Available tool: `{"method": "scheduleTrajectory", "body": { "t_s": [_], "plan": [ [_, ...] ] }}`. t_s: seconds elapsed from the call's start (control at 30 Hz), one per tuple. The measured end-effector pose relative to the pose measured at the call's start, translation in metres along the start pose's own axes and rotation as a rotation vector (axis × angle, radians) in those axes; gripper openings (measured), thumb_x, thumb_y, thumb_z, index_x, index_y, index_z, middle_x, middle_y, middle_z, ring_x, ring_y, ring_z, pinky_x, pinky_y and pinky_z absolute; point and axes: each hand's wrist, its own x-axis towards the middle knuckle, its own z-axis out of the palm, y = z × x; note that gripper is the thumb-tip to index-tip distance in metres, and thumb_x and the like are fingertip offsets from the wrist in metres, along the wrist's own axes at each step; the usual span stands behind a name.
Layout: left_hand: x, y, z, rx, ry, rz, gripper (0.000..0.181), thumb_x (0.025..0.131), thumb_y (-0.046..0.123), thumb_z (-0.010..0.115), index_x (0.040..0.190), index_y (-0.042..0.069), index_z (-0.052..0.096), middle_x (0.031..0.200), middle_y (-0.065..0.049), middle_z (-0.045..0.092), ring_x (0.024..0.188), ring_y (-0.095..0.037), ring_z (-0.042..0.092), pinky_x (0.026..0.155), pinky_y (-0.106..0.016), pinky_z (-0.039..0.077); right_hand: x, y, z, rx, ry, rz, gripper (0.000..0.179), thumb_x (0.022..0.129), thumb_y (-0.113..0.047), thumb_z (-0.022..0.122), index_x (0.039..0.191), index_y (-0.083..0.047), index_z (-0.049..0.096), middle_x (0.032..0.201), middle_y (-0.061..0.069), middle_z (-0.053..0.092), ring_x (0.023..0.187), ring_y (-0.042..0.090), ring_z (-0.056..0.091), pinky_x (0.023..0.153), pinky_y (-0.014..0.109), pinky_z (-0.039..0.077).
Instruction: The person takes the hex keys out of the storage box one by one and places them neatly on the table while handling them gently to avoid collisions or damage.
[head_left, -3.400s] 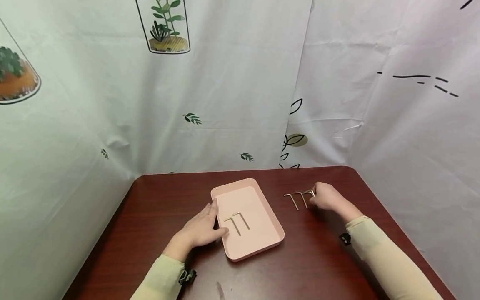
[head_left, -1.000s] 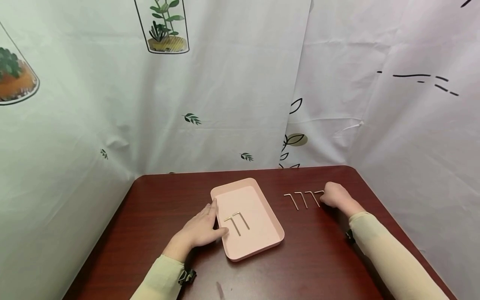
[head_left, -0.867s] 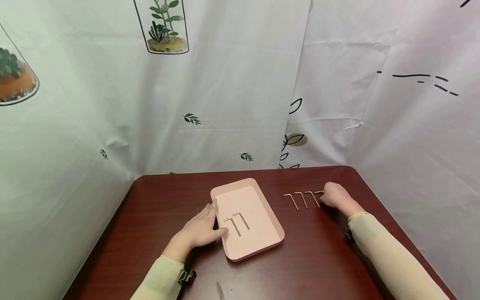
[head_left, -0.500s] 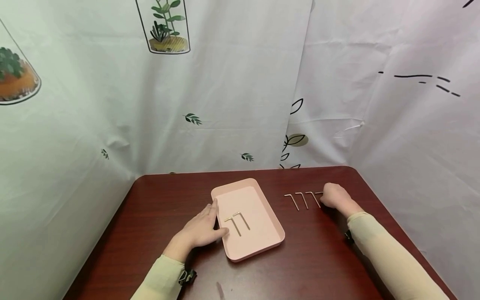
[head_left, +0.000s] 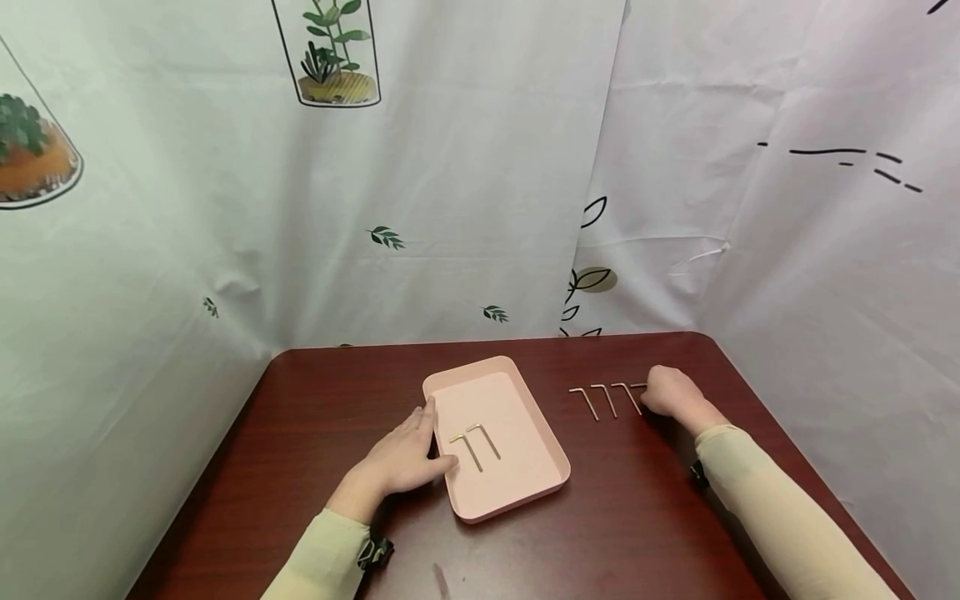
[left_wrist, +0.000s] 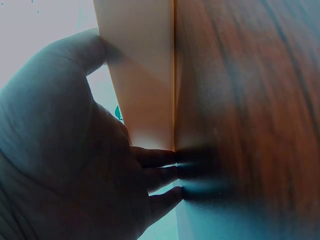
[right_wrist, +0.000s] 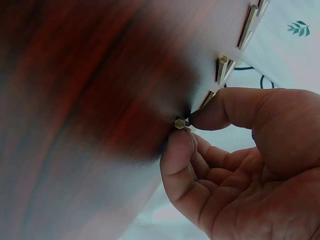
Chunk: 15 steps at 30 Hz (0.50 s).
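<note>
My right hand (head_left: 672, 393) pinches an L-shaped hex key low at the table; its hexagonal end (right_wrist: 180, 123) shows between thumb and fingertip in the right wrist view, and its short arm (head_left: 638, 386) pokes out left of the hand. To its left lie three more hex keys, a near one (head_left: 627, 398), a middle one (head_left: 604, 400) and a far-left one (head_left: 583, 402), roughly parallel. My left hand (head_left: 401, 454) rests along the left side of a pink tray (head_left: 525, 492), fingers extended against its wall (left_wrist: 147, 85) and thumb over the rim. Two hex keys (head_left: 483, 442) lie inside the tray.
The dark red-brown wooden table (head_left: 330, 400) has rounded back corners. White printed cloth (head_left: 480, 167) hangs behind it and along both sides. A dark smear (head_left: 440, 581) marks the table near the front.
Since the oldest frame my right hand has shifted right, leaving a third hex key lying in the row and now pinching another. The left hand and tray stay put.
</note>
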Motion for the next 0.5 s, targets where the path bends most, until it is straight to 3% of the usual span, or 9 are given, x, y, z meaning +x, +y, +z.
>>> {"method": "scheduleTrajectory", "body": {
  "t_s": [0.17, 0.4, 0.5],
  "plan": [
    [0.0, 0.0, 0.0, 0.0, 0.0, 0.006, 0.115, 0.1, 0.054, 0.072, 0.172, -0.014, 0.014, 0.174, -0.037, 0.029, 0.163, -0.05, 0.031, 0.13, -0.058, 0.035, 0.008, 0.008, 0.005, 0.02, -0.009, 0.002, 0.026, 0.092, -0.005, 0.064, 0.068, -0.01, 0.056, 0.07, 0.01, 0.057, 0.064, 0.027, 0.052, 0.065, 0.042, 0.048],
    [0.0, 0.0, -0.001, -0.002, 0.004, 0.013, 0.114, 0.1, 0.053, 0.071, 0.171, -0.015, 0.014, 0.174, -0.038, 0.03, 0.163, -0.051, 0.031, 0.13, -0.058, 0.034, 0.052, 0.058, 0.044, 0.013, 0.014, 0.002, 0.028, 0.091, -0.016, 0.067, 0.065, -0.014, 0.057, 0.063, 0.005, 0.056, 0.057, 0.025, 0.055, 0.057, 0.041, 0.046],
    [-0.001, 0.0, -0.001, -0.003, 0.002, 0.016, 0.114, 0.1, 0.053, 0.071, 0.171, -0.015, 0.014, 0.173, -0.038, 0.029, 0.163, -0.051, 0.032, 0.13, -0.058, 0.034, 0.051, 0.06, 0.045, 0.033, 0.01, -0.019, 0.028, 0.091, -0.015, 0.066, 0.065, -0.014, 0.057, 0.061, 0.004, 0.056, 0.054, 0.024, 0.055, 0.054, 0.039, 0.045]
  ]
}}
